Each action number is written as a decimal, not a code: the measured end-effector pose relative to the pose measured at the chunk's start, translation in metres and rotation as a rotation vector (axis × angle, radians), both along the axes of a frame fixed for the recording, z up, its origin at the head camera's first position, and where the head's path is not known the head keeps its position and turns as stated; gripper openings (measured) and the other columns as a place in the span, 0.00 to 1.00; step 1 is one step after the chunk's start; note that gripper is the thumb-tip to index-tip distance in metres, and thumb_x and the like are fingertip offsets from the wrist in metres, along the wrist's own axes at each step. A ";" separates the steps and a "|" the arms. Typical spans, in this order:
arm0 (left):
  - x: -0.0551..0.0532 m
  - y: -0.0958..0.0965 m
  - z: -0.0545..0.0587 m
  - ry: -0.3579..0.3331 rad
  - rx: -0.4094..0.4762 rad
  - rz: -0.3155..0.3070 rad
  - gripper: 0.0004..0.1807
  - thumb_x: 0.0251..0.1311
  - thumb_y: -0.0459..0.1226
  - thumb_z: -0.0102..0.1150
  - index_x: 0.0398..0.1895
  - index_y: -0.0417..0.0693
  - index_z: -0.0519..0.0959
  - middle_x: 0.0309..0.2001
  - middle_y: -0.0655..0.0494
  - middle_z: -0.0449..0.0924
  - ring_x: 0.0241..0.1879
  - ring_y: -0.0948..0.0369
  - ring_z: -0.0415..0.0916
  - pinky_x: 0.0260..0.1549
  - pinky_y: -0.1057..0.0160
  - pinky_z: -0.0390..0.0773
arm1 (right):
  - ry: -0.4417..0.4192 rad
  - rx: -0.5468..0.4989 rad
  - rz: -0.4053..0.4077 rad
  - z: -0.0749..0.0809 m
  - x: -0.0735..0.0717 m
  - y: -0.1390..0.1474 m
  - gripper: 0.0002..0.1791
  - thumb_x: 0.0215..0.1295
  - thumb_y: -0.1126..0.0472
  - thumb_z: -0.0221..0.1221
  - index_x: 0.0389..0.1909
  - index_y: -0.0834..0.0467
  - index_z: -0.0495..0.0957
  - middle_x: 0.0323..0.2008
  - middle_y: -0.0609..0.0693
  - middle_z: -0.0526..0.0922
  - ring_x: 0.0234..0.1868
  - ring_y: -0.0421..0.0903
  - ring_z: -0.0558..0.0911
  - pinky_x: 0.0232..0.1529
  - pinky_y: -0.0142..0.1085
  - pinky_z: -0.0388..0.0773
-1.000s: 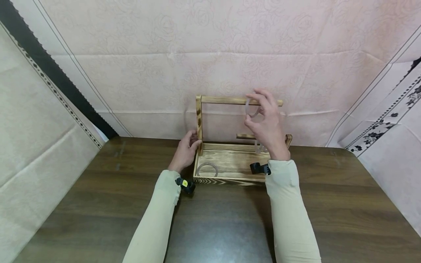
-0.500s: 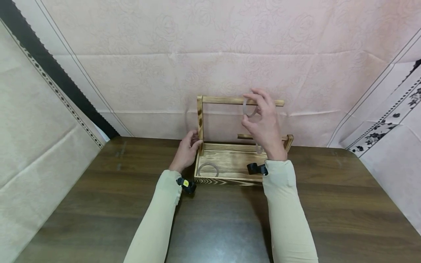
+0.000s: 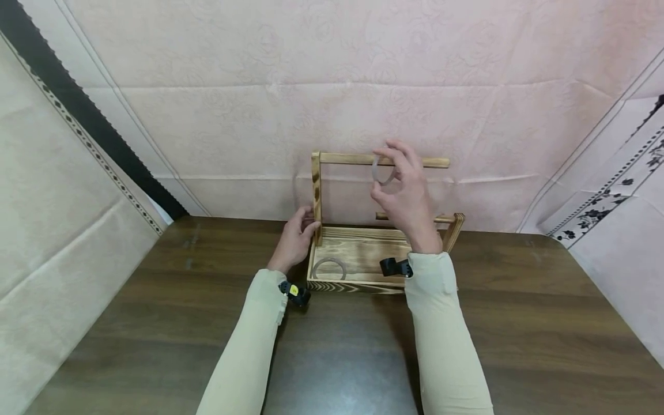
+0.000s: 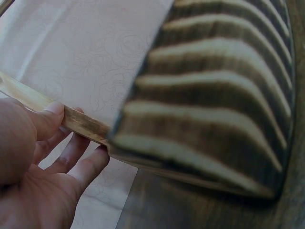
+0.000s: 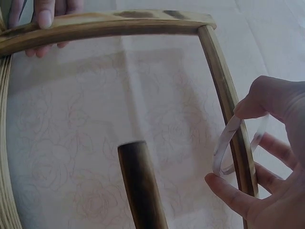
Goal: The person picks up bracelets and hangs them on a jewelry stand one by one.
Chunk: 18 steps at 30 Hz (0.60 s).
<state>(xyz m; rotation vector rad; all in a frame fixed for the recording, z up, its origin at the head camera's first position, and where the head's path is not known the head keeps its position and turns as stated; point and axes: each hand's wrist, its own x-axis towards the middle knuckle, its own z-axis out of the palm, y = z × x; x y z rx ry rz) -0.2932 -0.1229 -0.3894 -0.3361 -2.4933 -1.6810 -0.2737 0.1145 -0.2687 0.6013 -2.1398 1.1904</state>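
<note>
My right hand (image 3: pixel 410 199) pinches a pale translucent bangle (image 5: pixel 222 145) between thumb and fingers. The bangle encircles the upper bar (image 3: pixel 347 158) of a wooden display stand, partway along it. With thumb and fingers, my left hand (image 3: pixel 293 241) grips the stand's left upright (image 3: pixel 316 193) near its base, also seen as a wooden post (image 4: pixel 86 125) in the left wrist view. A second bangle (image 3: pixel 329 260) lies in the stand's tray (image 3: pixel 363 248), at the front left. My right hand and forearm hide part of the lower bar (image 3: pixel 445 219) and the tray's right side.
The stand sits on a dark brown wooden table (image 3: pixel 207 323), close to its back edge. Behind it hangs a pale rose-patterned cloth (image 3: pixel 259 115). The lower bar's free end (image 5: pixel 133 148) points up in the right wrist view. Each wrist wears a black camera (image 3: pixel 396 267).
My right hand has slid the bangle leftward along the upper bar. Pale rings seen hanging from the lower bar are now hidden behind my right arm. My left hand keeps its hold.
</note>
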 end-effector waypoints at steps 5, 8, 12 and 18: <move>0.001 0.001 0.000 -0.003 0.003 0.003 0.18 0.77 0.35 0.49 0.66 0.42 0.68 0.63 0.44 0.76 0.66 0.50 0.74 0.67 0.50 0.75 | 0.017 0.001 0.018 0.000 0.000 -0.005 0.33 0.53 0.76 0.64 0.63 0.55 0.78 0.72 0.51 0.68 0.60 0.48 0.70 0.55 0.46 0.77; 0.000 0.001 0.001 -0.005 0.003 0.004 0.18 0.77 0.35 0.50 0.66 0.42 0.68 0.63 0.44 0.75 0.67 0.50 0.73 0.68 0.50 0.75 | 0.031 0.012 0.021 0.001 0.000 -0.008 0.33 0.54 0.75 0.64 0.63 0.55 0.78 0.72 0.52 0.68 0.60 0.49 0.70 0.53 0.47 0.75; 0.000 0.001 0.001 -0.005 0.004 0.009 0.17 0.77 0.34 0.50 0.65 0.43 0.69 0.63 0.44 0.76 0.66 0.50 0.74 0.67 0.50 0.75 | 0.049 0.021 0.028 0.000 0.000 -0.010 0.32 0.54 0.75 0.63 0.63 0.55 0.78 0.72 0.52 0.68 0.58 0.51 0.71 0.53 0.48 0.75; 0.000 0.000 0.001 -0.002 0.007 0.005 0.17 0.77 0.34 0.50 0.65 0.43 0.69 0.62 0.44 0.76 0.66 0.49 0.74 0.67 0.50 0.75 | 0.052 0.027 0.043 0.000 0.000 -0.015 0.32 0.54 0.75 0.64 0.62 0.54 0.78 0.72 0.52 0.68 0.55 0.53 0.72 0.50 0.47 0.74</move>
